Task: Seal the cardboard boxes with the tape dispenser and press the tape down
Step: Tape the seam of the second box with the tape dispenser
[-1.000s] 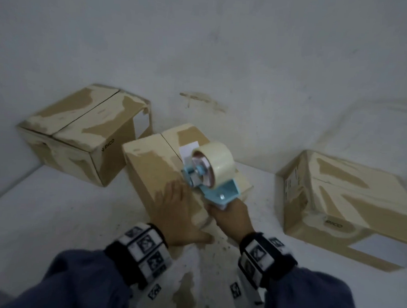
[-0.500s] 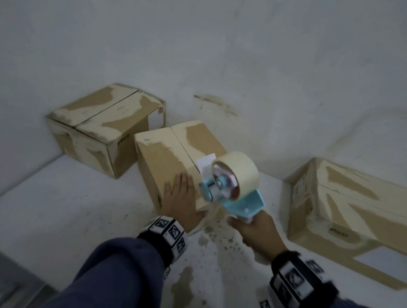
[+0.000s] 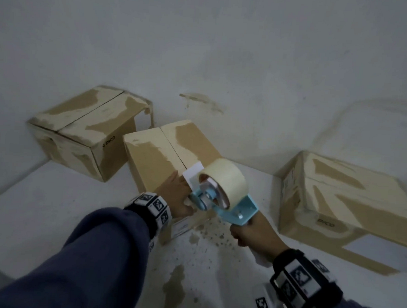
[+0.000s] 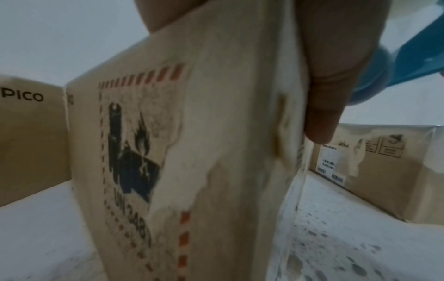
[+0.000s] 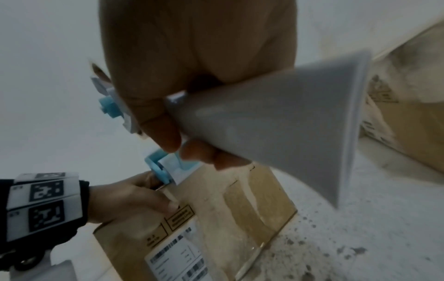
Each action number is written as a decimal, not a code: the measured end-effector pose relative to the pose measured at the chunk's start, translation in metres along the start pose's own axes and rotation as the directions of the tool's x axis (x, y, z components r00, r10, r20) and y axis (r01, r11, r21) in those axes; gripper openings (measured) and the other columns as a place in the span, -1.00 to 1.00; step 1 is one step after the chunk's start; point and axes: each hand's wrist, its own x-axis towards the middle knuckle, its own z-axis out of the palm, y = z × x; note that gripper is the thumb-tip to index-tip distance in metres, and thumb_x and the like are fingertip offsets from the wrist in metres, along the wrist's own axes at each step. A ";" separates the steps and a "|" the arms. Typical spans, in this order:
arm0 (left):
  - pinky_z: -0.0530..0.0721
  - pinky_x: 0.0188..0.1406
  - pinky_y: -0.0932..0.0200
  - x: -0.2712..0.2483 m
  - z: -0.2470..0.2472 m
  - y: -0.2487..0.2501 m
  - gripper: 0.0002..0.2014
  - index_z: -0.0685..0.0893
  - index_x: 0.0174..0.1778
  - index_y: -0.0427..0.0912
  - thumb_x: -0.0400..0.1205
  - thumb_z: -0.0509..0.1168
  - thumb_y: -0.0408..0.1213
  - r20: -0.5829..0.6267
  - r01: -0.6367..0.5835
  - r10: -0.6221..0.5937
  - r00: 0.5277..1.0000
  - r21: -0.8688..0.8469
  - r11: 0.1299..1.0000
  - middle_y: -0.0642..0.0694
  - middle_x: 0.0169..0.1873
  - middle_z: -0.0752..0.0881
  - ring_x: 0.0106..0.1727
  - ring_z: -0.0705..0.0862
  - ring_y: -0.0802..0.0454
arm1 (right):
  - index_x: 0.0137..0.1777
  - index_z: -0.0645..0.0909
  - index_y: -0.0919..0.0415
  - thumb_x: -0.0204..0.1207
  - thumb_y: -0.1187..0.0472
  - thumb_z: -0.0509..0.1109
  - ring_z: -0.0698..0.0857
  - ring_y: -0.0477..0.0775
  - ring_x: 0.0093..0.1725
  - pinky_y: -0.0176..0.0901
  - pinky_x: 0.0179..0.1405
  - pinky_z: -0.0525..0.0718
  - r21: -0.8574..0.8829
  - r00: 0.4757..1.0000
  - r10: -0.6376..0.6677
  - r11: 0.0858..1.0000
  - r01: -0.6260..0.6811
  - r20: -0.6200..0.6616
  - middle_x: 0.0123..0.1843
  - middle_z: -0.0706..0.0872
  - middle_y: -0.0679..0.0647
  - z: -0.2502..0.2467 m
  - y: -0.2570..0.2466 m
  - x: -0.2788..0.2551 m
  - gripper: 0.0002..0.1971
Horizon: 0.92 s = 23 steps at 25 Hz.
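Three worn brown cardboard boxes with pale scuffed patches stand on a white, stained tabletop (image 3: 51, 204) pushed against a grey wall (image 3: 204, 46). The middle cardboard box (image 3: 154, 160) sits tilted toward the person, its top flaps meeting in a dark seam that runs away toward the wall; its near bottom corner rests on the table among brown speckles. The left hand (image 3: 178, 197) lies over the near top edge of this box, thumb (image 4: 321, 121) hooked down the side face and the other fingers on the top, though the dispenser hides whether they are spread. The right hand (image 3: 252, 233) is curled tightly round the handle of the light blue tape dispenser with its cream roll of tape (image 3: 221, 190), holding it just above the box's near edge, right beside the left hand; a white flap at its front points at the seam. From the right wrist view the dispenser's nose sits right by the left hand's fingers, at the box's labelled end face. The left-hand box (image 3: 87, 132) stands close behind the middle one, nearly corner to corner. The right-hand box (image 3: 345, 198) lies well apart, leaving an open strip of speckled table between them beside the right arm.
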 end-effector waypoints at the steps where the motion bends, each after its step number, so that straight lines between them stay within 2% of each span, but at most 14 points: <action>1: -0.05 0.62 -0.03 0.000 0.001 -0.001 -0.35 0.38 0.52 -0.10 0.54 0.23 0.12 0.006 0.016 -0.017 1.000 0.016 1.000 -0.12 0.57 0.32 0.61 0.19 -0.09 | -0.23 0.60 0.13 0.16 0.31 0.40 0.52 -0.12 -0.50 -0.22 -0.53 0.44 0.039 1.000 0.003 0.999 -0.003 -0.003 -0.38 0.62 0.00 0.002 0.001 0.001 -0.83; 4: 0.01 0.63 -0.11 0.003 0.003 0.000 -0.30 0.22 0.60 0.01 0.54 0.23 0.10 0.044 -0.045 0.044 0.998 0.021 0.999 -0.07 0.63 0.17 0.64 0.09 -0.07 | -0.08 0.66 0.07 0.21 0.21 0.55 0.53 -0.24 -0.53 -0.27 -0.56 0.42 0.088 0.998 -0.044 0.995 0.048 -0.045 -0.29 0.71 -0.05 0.005 0.005 -0.003 -0.74; 7: -0.06 0.62 -0.16 0.005 0.004 0.001 -0.27 0.08 0.64 0.05 0.57 0.22 0.08 0.087 -0.061 0.061 0.994 -0.003 0.998 -0.03 0.68 -0.08 0.68 -0.09 -0.07 | -0.18 0.65 0.09 0.20 0.32 0.53 0.53 -0.27 -0.53 -0.29 -0.55 0.43 0.109 0.996 -0.031 0.993 0.041 -0.089 -0.31 0.70 -0.05 -0.004 0.016 -0.022 -0.78; 10: -0.14 0.63 -0.16 0.005 0.007 -0.003 -0.20 -0.12 0.65 0.06 0.58 0.11 0.20 0.138 -0.060 0.059 0.989 0.006 0.998 -0.01 0.66 -0.25 0.68 -0.23 -0.06 | -0.26 0.62 0.16 0.26 0.42 0.51 0.48 -0.09 -0.55 -0.20 -0.55 0.39 0.152 0.994 0.031 0.988 -0.016 -0.100 -0.44 0.63 0.05 -0.013 0.035 -0.040 -0.82; 12: -0.18 0.63 -0.17 0.006 0.006 -0.004 -0.14 -0.17 0.65 0.09 0.46 -0.09 0.35 0.158 -0.051 0.061 0.986 -0.065 0.997 0.00 0.66 -0.25 0.68 -0.24 -0.03 | -0.30 0.56 0.21 0.29 0.44 0.48 0.38 0.01 -0.56 -0.14 -0.54 0.32 0.173 0.991 0.085 0.983 -0.066 -0.101 -0.57 0.50 0.06 -0.011 0.042 -0.040 -0.83; 14: -0.17 0.64 -0.18 0.008 0.004 0.002 -0.14 -0.13 0.65 0.09 0.40 -0.28 0.36 0.162 0.014 0.011 0.987 -0.148 0.989 0.01 0.67 -0.19 0.69 -0.21 -0.02 | -0.32 0.53 0.22 0.29 0.44 0.46 0.35 0.03 -0.57 -0.13 -0.55 0.31 0.163 0.989 0.106 0.983 -0.088 -0.102 -0.60 0.45 0.04 -0.006 0.045 -0.034 -0.82; 16: -0.14 0.65 -0.19 0.012 0.007 0.016 -0.23 -0.15 0.66 -0.01 0.59 -0.17 0.29 0.130 0.119 -0.099 0.987 -0.156 0.981 -0.02 0.67 -0.18 0.69 -0.19 -0.05 | -0.31 0.53 0.22 0.28 0.44 0.45 0.35 0.03 -0.58 -0.15 -0.57 0.32 0.152 0.987 0.109 0.984 -0.092 -0.114 -0.60 0.46 0.04 -0.002 0.046 -0.029 -0.83; 18: -0.15 0.64 -0.21 0.017 0.013 0.027 -0.25 -0.23 0.65 -0.10 0.66 -0.07 0.18 0.110 0.212 -0.199 0.974 -0.132 0.968 -0.09 0.66 -0.25 0.68 -0.23 -0.11 | -0.31 0.53 0.21 0.26 0.42 0.44 0.36 0.02 -0.60 -0.15 -0.57 0.33 0.130 0.985 0.136 0.984 -0.121 -0.111 -0.62 0.47 0.02 0.002 0.051 -0.023 -0.85; 23: -0.12 0.64 -0.22 0.024 0.018 0.025 -0.31 -0.24 0.65 -0.11 0.70 -0.09 0.07 0.105 0.241 -0.229 0.968 -0.121 0.963 -0.12 0.66 -0.25 0.68 -0.23 -0.14 | -0.32 0.50 0.16 0.21 0.41 0.41 0.36 -0.03 -0.61 -0.13 -0.54 0.31 0.169 0.970 0.211 0.967 -0.189 -0.124 -0.59 0.50 0.01 0.014 0.063 -0.003 -0.82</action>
